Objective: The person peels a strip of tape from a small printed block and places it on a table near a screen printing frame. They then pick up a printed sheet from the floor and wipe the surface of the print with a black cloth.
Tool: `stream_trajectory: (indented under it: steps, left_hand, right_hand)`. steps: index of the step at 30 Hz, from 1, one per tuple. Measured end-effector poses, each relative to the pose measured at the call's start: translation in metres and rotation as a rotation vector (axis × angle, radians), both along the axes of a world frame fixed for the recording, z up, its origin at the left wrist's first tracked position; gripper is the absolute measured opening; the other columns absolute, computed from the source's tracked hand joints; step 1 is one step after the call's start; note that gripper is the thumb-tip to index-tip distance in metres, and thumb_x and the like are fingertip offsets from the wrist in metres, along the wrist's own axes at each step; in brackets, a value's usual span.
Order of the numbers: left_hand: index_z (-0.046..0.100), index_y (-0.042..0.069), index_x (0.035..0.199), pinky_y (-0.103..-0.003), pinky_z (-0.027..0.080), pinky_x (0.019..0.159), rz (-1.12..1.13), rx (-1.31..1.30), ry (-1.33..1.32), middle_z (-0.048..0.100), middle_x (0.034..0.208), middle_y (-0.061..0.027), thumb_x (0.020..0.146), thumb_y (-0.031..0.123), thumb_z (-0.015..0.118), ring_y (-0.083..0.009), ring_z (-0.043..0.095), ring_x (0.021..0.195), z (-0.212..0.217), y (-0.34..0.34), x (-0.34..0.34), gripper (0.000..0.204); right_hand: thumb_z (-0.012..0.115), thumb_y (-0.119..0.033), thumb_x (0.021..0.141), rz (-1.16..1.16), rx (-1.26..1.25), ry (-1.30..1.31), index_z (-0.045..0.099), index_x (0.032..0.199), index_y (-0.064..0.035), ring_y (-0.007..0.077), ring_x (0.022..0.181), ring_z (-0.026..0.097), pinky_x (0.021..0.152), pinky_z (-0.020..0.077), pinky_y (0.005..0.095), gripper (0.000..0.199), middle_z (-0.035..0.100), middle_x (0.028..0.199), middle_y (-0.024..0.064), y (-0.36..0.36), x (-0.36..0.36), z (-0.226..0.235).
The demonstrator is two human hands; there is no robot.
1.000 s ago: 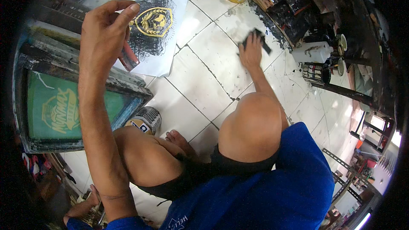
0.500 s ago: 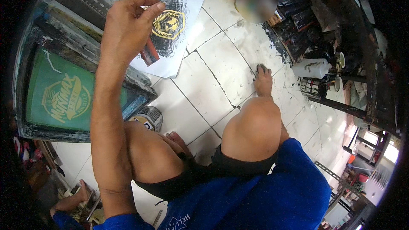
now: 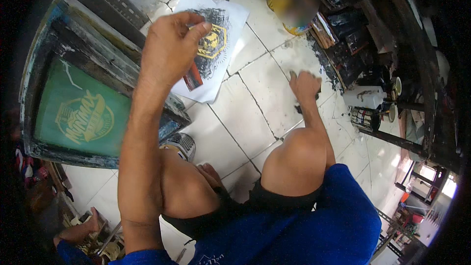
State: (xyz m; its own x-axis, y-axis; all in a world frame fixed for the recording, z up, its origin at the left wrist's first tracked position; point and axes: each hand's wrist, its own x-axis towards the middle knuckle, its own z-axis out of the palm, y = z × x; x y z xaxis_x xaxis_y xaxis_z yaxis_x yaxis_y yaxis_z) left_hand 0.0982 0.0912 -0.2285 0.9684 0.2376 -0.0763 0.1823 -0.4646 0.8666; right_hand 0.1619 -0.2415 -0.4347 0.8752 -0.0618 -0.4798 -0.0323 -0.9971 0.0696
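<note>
My left hand (image 3: 174, 44) is raised over a white sheet (image 3: 235, 17) printed in black with a yellow emblem (image 3: 216, 41). Its thumb and forefinger are pinched together; what they hold, if anything, I cannot make out. A reddish-brown strip with a dark end (image 3: 193, 77) shows beside that wrist, over the sheet's lower edge. Farther right, my right hand (image 3: 306, 87) is low by the tiled floor, its fingers curled and partly hidden. Dark bits show at its edge and a dark patch (image 3: 299, 110) lies beside the wrist; whether it grips them cannot be seen.
A screen-printing frame with green mesh (image 3: 46, 118) leans at the left. A can (image 3: 182, 145) stands by my left leg. On the right are a white plastic jug (image 3: 364, 97), a paint-streaked can (image 3: 364, 118) and a dark rack; a yellow tub (image 3: 296, 30) stands at the back.
The whole view has shifted, so most things appear lower and to the right. My right hand has changed its pose, its fingers now curled, and dark bits show around it. The left hand stays pinched.
</note>
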Motion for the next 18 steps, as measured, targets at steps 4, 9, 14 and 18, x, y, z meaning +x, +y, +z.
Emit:
stream_trajectory:
  steps: [4,9,14,18]
  left_hand:
    - [0.071,-0.005,0.107,-0.031,0.042,0.05,-0.038,0.227,-0.116,0.061,0.062,-0.0053,0.091,0.019,0.07,-0.01,0.052,0.053,-0.009,-0.004,0.016,0.029]
    - [0.073,-0.002,0.103,-0.034,0.042,0.053,0.009,0.184,-0.092,0.061,0.06,-0.0106,0.089,0.018,0.071,-0.0142,0.053,0.053,-0.014,-0.002,0.017,0.025]
    - [0.074,0.002,0.102,-0.04,0.047,0.059,0.008,0.252,-0.062,0.066,0.066,-0.0165,0.087,0.02,0.071,-0.0268,0.063,0.058,-0.007,-0.006,0.011,0.024]
    - [0.074,0.004,0.101,-0.042,0.051,0.065,0.003,0.278,-0.045,0.068,0.069,-0.0176,0.087,0.023,0.071,-0.0314,0.068,0.065,-0.003,-0.008,0.006,0.024]
  right_hand:
    - [0.064,-0.028,0.091,0.036,0.363,-0.702,0.064,0.101,0.0019,0.0411,0.094,0.066,0.08,0.0524,0.052,0.031,0.065,0.102,0.0254,0.004,0.081,-0.058]
    - [0.065,-0.015,0.089,0.331,0.535,-0.581,0.059,0.117,0.0002,0.0438,0.091,0.064,0.078,0.0522,0.0515,0.032,0.065,0.1,0.0268,0.012,0.108,-0.084]
    - [0.062,-0.006,0.087,0.352,1.017,-1.1,0.063,0.115,0.0026,0.0451,0.088,0.066,0.077,0.0511,0.0474,0.029,0.066,0.093,0.0299,0.1,0.166,0.073]
    - [0.069,-0.014,0.082,0.317,0.893,-1.35,0.071,0.108,-0.0017,0.0402,0.094,0.068,0.085,0.0515,0.0472,0.029,0.07,0.1,0.0254,0.121,0.287,0.16]
